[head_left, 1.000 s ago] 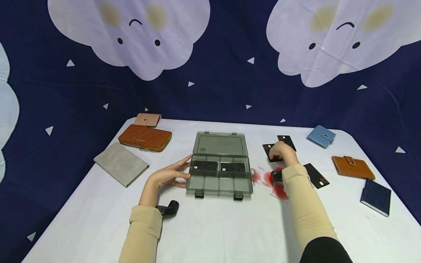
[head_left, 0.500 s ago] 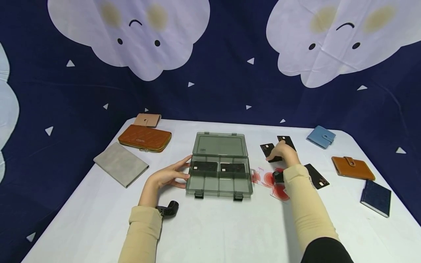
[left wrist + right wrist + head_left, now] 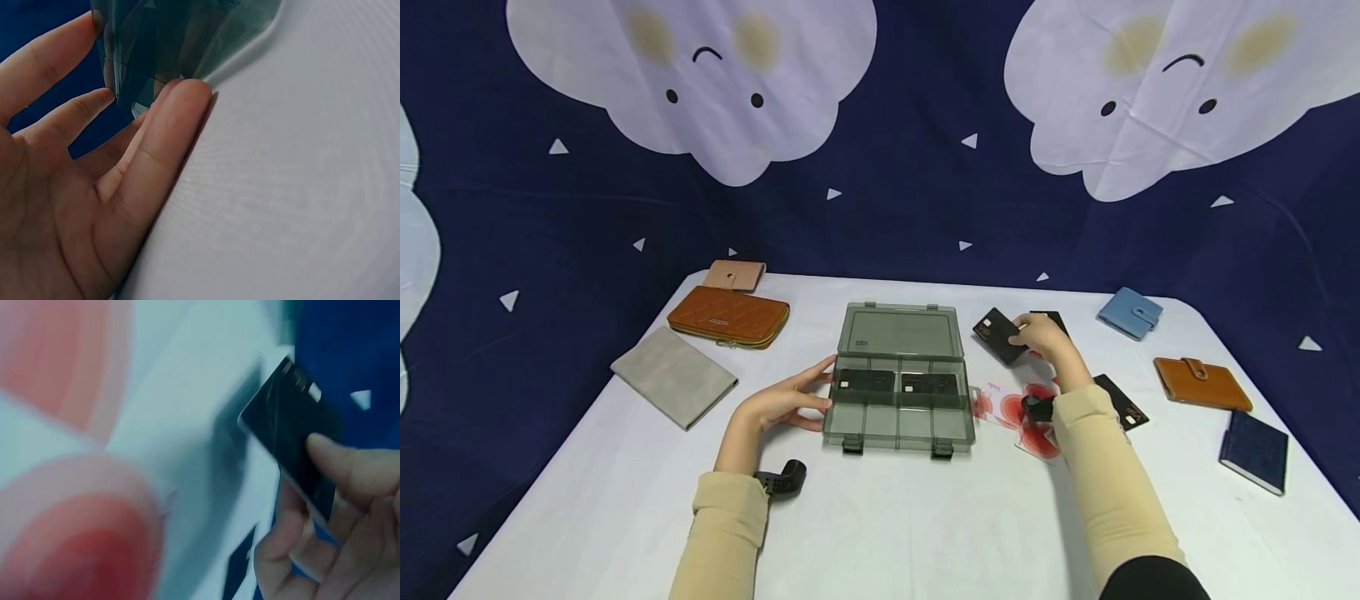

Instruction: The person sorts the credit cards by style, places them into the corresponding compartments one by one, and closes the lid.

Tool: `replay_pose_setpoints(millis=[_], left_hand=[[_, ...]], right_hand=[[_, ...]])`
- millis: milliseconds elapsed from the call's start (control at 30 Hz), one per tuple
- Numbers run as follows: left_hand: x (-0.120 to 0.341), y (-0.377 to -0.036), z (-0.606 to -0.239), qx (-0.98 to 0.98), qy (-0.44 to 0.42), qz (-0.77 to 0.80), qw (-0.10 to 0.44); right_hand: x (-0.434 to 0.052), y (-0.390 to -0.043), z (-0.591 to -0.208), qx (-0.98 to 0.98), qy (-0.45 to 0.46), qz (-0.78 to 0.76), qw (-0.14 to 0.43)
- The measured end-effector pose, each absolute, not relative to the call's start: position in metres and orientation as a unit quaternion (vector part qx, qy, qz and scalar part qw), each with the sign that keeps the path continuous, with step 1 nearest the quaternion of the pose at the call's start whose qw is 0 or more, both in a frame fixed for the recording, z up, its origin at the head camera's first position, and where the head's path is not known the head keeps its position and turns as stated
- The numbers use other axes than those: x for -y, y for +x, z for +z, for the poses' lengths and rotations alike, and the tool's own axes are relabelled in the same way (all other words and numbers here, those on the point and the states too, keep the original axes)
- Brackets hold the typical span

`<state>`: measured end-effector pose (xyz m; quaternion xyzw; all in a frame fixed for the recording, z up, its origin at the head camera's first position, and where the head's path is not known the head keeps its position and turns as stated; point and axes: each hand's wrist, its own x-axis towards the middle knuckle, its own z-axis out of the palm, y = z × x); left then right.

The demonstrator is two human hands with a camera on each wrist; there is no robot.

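Behind, a navy cloud-printed backdrop (image 3: 880, 167) drapes the white worktop (image 3: 887, 517); the right hand (image 3: 1037, 333) pinches a black card (image 3: 996, 333), the left hand's (image 3: 782, 404) straight-fingered grip touches the grey box (image 3: 898, 375).

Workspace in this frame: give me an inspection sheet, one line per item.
Surface: white table.
Job's things: open smoky plastic box, two black cards in its rear compartments; black card lifted off the table.
Clutter: wallets and card holders along both sides; more black cards and red-patterned cards by the right forearm.
Grippers: left hand rests straight fingers against the box's left wall; right hand pinches the black card.
Cables: nothing seen.
Surroundings: dark blue backdrop with white clouds.
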<state>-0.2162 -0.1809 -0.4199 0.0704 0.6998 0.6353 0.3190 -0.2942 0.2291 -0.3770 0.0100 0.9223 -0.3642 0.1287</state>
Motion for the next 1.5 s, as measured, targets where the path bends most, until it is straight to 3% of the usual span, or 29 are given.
replay_pose_setpoints(millis=[167,267,433,600,833,1167,1500], left_hand=[[0.182,-0.216,-0.420,-0.701,0.073,0.634,0.318],[0.182,-0.216,-0.420,-0.701,0.073,0.634,0.318],[0.182,-0.216,-0.421,-0.700,0.073,0.635,0.318],[0.181,-0.216,-0.421,-0.700,0.074,0.635,0.319],[0.181,-0.216,-0.420,-0.699,0.071,0.636,0.320],[0.181,-0.216,-0.420,-0.700,0.069,0.635,0.320],[0.182,-0.216,-0.420,-0.697,0.073,0.637,0.321]], right_hand=[[-0.210,-0.285,-0.363,-0.867,-0.045,-0.474,0.150],[-0.193,-0.278,-0.357,-0.858,-0.094,-0.487,0.133],[-0.163,-0.263,-0.359,-0.886,-0.172,-0.423,0.078],[-0.144,-0.252,-0.366,-0.916,-0.216,-0.331,0.069],[-0.136,-0.246,-0.375,-0.930,-0.242,-0.267,0.071],[-0.133,-0.239,-0.380,-0.951,-0.292,-0.093,-0.036],[-0.138,-0.239,-0.374,-0.955,-0.272,-0.119,-0.026]])
